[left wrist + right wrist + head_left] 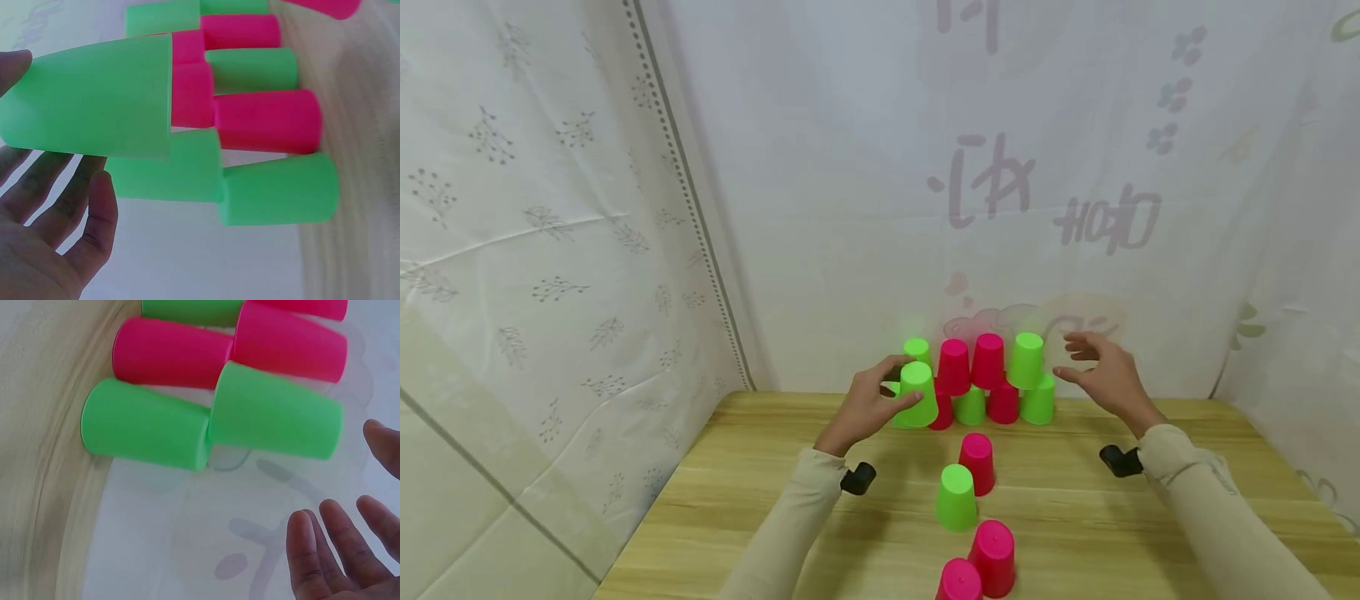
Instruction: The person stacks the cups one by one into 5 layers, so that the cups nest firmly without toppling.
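Note:
My left hand (868, 402) grips a green cup (917, 390), upside down, between thumb and fingers, in front of the left end of a two-tier cup stack. In the left wrist view the held cup (94, 100) hides part of the stack. Red and green upside-down cups make up both tiers, the upper ones straddling those below. At the right end stand an upper green cup (1026, 362) and a lower green cup (1039, 400). My right hand (1108, 375) hovers just right of them, fingers apart and holding nothing; in the right wrist view its fingertips (302, 531) touch no cup.
Nearer on the wooden table (737, 500) stand more upside-down cups: a red cup (977, 463), a green cup (957, 498), another red cup (992, 558) and a red cup (960, 581) cut off by the frame edge. A printed curtain (820, 250) hangs close behind the stack.

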A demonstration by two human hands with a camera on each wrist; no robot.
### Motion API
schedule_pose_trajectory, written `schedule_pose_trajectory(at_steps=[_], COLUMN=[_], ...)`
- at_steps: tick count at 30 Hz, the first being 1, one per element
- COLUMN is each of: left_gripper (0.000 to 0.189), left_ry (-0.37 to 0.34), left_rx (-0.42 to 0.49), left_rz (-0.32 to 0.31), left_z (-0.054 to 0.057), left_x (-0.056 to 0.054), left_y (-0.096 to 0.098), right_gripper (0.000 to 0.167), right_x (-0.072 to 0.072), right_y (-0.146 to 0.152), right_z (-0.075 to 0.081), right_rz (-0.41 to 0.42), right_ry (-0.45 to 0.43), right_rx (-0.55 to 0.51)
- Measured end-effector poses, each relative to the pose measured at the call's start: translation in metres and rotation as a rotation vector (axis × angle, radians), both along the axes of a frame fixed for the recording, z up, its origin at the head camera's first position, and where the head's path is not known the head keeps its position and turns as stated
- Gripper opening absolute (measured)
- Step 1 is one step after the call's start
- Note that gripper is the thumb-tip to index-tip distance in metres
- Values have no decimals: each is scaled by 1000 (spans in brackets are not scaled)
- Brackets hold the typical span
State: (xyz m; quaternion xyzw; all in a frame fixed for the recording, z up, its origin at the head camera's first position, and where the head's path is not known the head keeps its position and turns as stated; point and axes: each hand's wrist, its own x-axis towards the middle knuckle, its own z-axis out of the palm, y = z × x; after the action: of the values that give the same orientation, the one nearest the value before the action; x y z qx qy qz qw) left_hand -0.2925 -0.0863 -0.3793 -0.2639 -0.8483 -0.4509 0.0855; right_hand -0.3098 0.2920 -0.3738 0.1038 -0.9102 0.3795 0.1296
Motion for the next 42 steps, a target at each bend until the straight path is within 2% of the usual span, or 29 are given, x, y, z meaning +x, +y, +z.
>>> schedule_pose_trajectory(at_steps=[5,9,16,20,23,29,35,42], left_gripper=[48,49,51,51,51,54,56,55], left_ry=[33,43,34,31,37,38,30,6], left_rx=[-14,-15,4,7,13,38,32,10], left_rz=[4,11,24,33,45,73,95,105], left_z=[15,28,46,53,57,62,60,56], left_x=[-9,-18,-32,-38,-43,-54,-63,-72], left_y=[3,7,15,19,22,29,34,37], right_gripper=[55,46,35,33,34,40,48,52], right_x=[15,31,59,73,83,99,111,120], right_y=[-5,-13,-30,-38,-42,-54,-64,-73], right_z=[-4,-8,-20,-28,-34,-52,-66,-76], right_rz=[30,88,289,421,501,601,662,754], right_ry=[66,77,53,38,-10,-122,-201,-241], right_rx=[15,21,-5,-5,-6,-7,-40,-91])
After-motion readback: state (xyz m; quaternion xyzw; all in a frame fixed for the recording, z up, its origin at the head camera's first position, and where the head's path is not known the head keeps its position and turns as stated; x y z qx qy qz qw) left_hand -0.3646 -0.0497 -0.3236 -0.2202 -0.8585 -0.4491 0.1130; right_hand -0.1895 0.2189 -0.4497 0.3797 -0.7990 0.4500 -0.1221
